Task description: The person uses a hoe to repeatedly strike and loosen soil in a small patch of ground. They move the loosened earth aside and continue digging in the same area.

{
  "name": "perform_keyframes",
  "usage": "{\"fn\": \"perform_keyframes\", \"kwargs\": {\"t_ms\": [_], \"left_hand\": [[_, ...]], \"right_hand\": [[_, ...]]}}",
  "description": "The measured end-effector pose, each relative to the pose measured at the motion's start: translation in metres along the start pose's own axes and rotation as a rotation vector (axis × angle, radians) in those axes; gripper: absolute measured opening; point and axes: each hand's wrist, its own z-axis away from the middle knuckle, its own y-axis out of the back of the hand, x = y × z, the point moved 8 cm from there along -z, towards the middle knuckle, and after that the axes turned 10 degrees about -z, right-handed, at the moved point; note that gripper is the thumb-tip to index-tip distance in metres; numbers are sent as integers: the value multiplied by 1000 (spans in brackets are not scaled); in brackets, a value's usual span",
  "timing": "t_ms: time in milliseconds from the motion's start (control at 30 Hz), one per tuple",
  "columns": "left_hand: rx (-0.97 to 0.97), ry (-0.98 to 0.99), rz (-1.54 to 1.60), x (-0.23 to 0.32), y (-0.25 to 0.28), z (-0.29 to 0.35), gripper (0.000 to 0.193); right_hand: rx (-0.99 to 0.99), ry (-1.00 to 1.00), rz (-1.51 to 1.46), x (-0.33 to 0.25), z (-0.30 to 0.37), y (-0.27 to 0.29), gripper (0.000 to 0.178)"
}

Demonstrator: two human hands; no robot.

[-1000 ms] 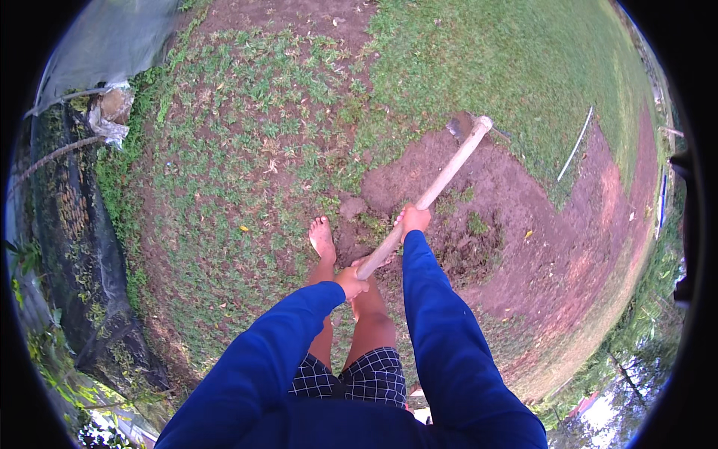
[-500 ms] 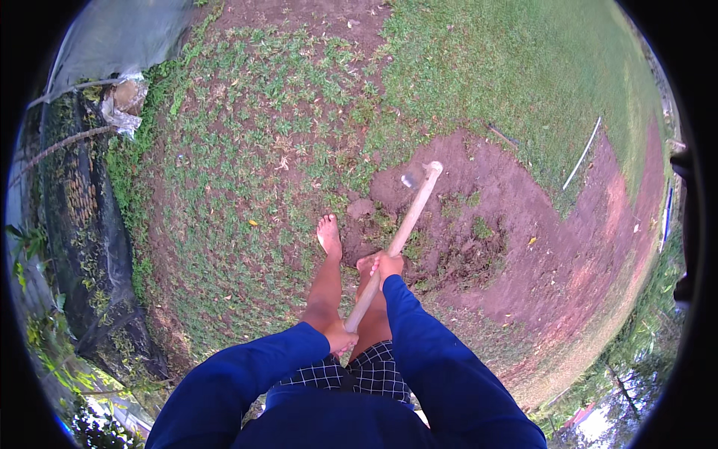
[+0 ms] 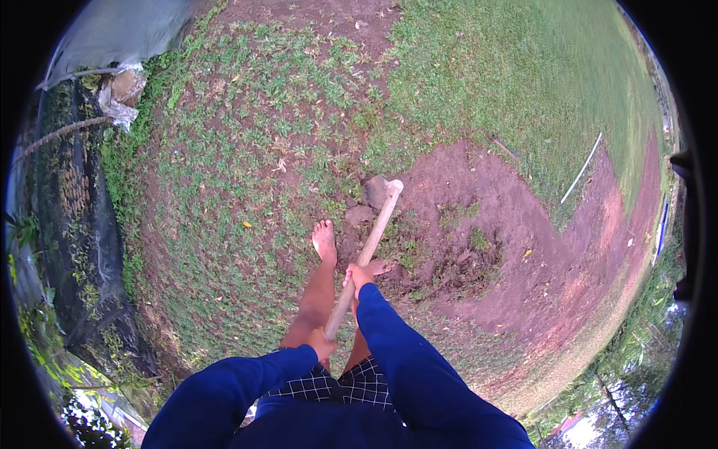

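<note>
Both my hands grip the pale wooden handle of a hoe [image 3: 378,229]. My left hand [image 3: 321,344] is wrapped round the butt end, close to my shorts. Farther up the shaft, about its middle, my right hand [image 3: 361,277] is closed round the wood. The hoe's dark blade [image 3: 375,192] points to the left at the far end, at the border between weedy ground and bare soil; whether it has sunk into the earth I cannot tell. A clod of soil [image 3: 359,215] lies just nearer than the blade.
My bare left foot [image 3: 324,238] and right foot [image 3: 378,266] stand close to the hoe. Dug brown soil [image 3: 479,217] spreads to the right, with lawn [image 3: 523,82] beyond. A white stick [image 3: 582,168] lies on the grass. Dark netting [image 3: 82,232] borders the left side.
The hoe's head has moved left and slightly nearer, to the edge of the weedy ground. Both hands have shifted left with the handle, keeping their grip.
</note>
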Motion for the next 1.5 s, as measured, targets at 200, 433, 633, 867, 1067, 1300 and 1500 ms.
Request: {"fn": "perform_keyframes", "kwargs": {"t_ms": [200, 433, 633, 867, 1067, 1300, 1500], "left_hand": [[-182, -150, 105, 22, -52, 25, 29], [-32, -307, 69, 100, 20, -85, 20], [-20, 22, 312, 15, -45, 5, 17], [-137, -72, 379, 8, -120, 81, 20], [-65, -330, 213, 89, -65, -4, 15], [108, -454, 179, 96, 19, -78, 24], [-58, 9, 312, -47, -77, 15, 26]], "right_hand": [[-21, 162, -17, -63, 74, 45, 9], [41, 516, -78, -177, -13, -19, 8], [-115, 52, 250, -1, -13, 20, 14], [-9, 144, 252, -27, 92, 80, 14], [-76, 568, 5, -172, 93, 30, 14], [-31, 547, -15, -175, -7, -32, 15], [-55, 171, 301, 48, 3, 32, 19]]}}
